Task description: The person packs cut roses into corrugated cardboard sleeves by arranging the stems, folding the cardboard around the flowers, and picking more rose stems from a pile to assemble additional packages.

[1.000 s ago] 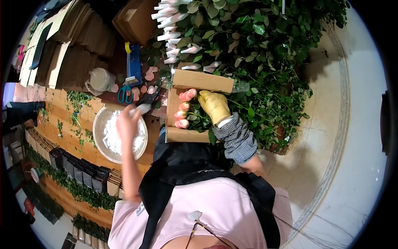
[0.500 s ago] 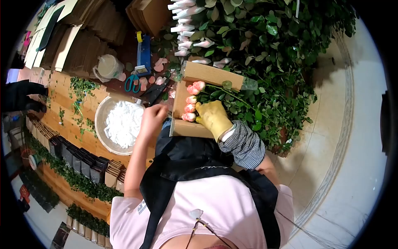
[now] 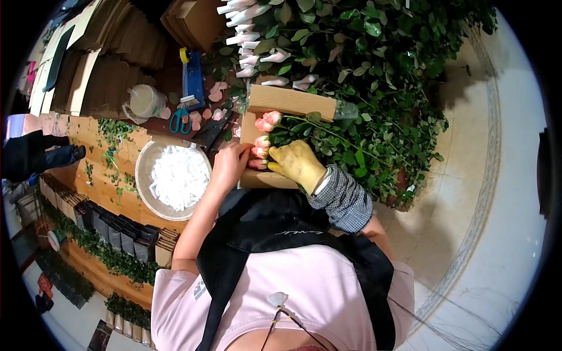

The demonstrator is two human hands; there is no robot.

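Several pink-orange roses (image 3: 268,121) lie in a row in a corrugated cardboard tray (image 3: 293,99), blooms to the left and leafy stems to the right. My left hand (image 3: 229,167), bare, has its fingertips closed at the outer edge of a lower bloom; what exactly they pinch is partly hidden. In a yellow glove, my right hand (image 3: 300,167) has its thumb and fingers closed round a lower rose just behind the bloom, its stem hidden by the glove. Left of my left forearm stands a round basket (image 3: 140,181) filled with white foam sleeves (image 3: 178,175).
Blue-handled scissors (image 3: 180,120), a blue tape dispenser (image 3: 192,79) and a plastic jug (image 3: 144,102) stand beyond the basket. White-sleeved blooms (image 3: 243,38) and piled greenery (image 3: 374,70) lie beyond the tray. Cardboard stacks (image 3: 111,52) fill the upper left; another person (image 3: 41,155) is at far left.
My left hand has moved right from beside the tray to the lower rose blooms. My gloved hand has shifted slightly left. The other person's leg has come further into view.
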